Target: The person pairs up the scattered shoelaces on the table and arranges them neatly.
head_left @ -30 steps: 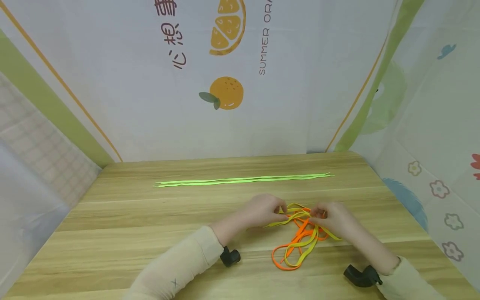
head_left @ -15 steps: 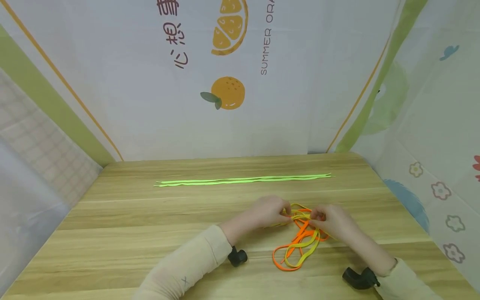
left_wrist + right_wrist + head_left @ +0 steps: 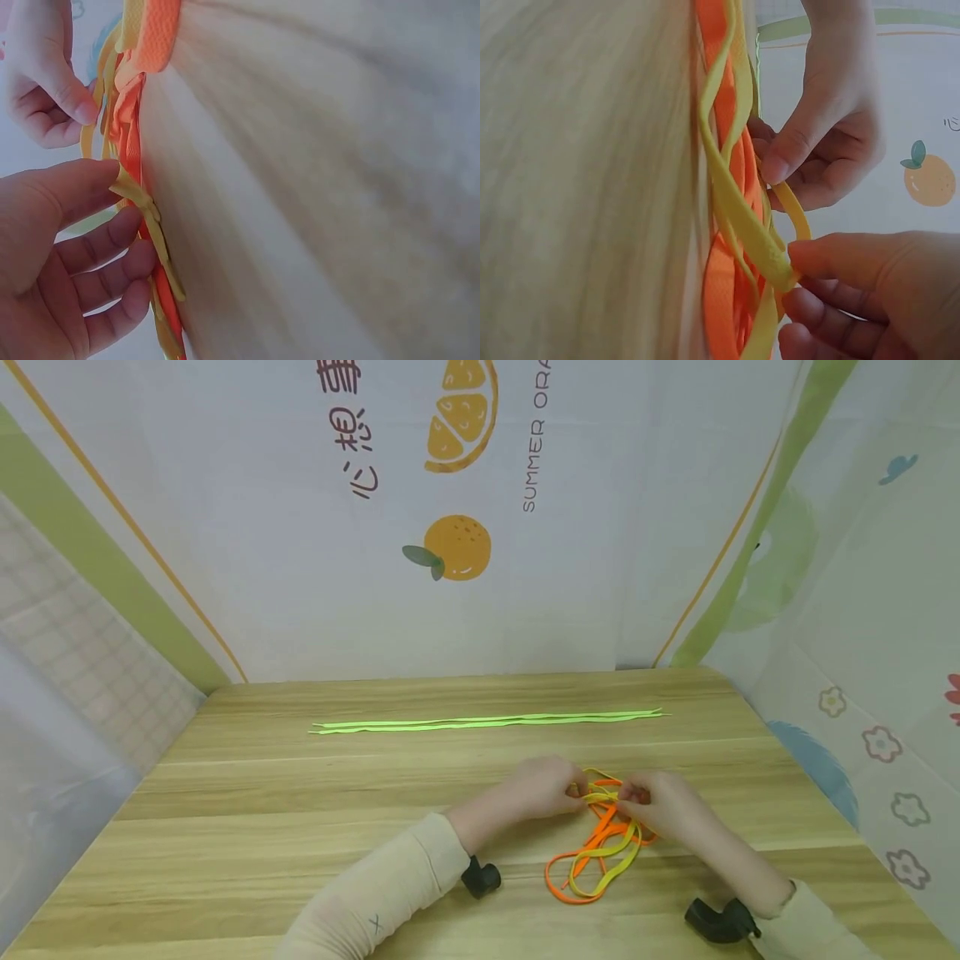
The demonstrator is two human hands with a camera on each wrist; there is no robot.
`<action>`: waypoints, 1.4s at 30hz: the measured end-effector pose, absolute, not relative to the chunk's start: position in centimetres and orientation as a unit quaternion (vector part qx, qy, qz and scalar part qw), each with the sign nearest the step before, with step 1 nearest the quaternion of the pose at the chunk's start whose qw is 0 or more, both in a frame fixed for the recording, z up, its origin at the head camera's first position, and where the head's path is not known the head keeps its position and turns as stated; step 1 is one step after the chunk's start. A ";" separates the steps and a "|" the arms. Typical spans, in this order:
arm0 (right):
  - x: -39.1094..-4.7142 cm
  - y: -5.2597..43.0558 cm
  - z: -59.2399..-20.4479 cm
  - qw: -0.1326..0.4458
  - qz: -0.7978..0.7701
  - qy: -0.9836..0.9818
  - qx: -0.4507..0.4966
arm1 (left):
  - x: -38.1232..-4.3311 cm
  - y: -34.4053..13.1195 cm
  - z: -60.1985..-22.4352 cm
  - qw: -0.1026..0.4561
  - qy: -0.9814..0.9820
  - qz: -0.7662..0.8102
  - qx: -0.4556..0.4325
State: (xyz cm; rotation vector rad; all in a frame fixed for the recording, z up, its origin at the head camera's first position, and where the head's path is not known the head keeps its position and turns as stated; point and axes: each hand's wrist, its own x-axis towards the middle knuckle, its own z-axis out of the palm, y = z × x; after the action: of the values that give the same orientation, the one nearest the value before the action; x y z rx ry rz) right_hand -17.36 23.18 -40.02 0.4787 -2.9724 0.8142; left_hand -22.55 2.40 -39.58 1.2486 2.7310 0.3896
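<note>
A tangle of yellow shoelace (image 3: 619, 865) and orange shoelace (image 3: 558, 887) lies on the wooden table, right of its middle. The left hand (image 3: 546, 789) pinches a yellow strand at the tangle's left side, between thumb and forefinger. Opposite it, the right hand (image 3: 663, 802) pinches another part of the yellow lace (image 3: 754, 225), lifted a little. In the left wrist view, the orange lace (image 3: 129, 120) runs below and beside the yellow one. The fingers hide part of the tangle in the head view.
Two bright green shoelaces (image 3: 487, 722) lie straight, side by side, farther back on the table (image 3: 300, 827). A printed cloth (image 3: 555, 602) hangs behind the table's back edge. Black curved pieces (image 3: 722, 922) sit at both wrists.
The left hand has shifted slightly right, closer to the right hand. Yellow ends that stuck out at left and right of the tangle no longer show there. The green laces stay put.
</note>
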 end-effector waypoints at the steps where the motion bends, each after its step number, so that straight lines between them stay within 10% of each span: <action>1: -17.3 23.2 -40.0 0.012 0.262 -0.953 0.155 | -22.5 2.4 -39.6 0.057 0.900 0.129 0.413; 42: -16.5 23.0 -38.2 -0.096 0.336 -0.895 0.276 | -22.1 -1.9 -37.0 0.074 0.846 0.213 0.483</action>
State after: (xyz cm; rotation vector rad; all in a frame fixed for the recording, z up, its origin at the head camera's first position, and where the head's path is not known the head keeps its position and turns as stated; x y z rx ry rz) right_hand -16.50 23.01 -38.23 0.9250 -2.9992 1.1272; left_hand -22.12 -1.91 -37.03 1.4482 2.5404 0.6391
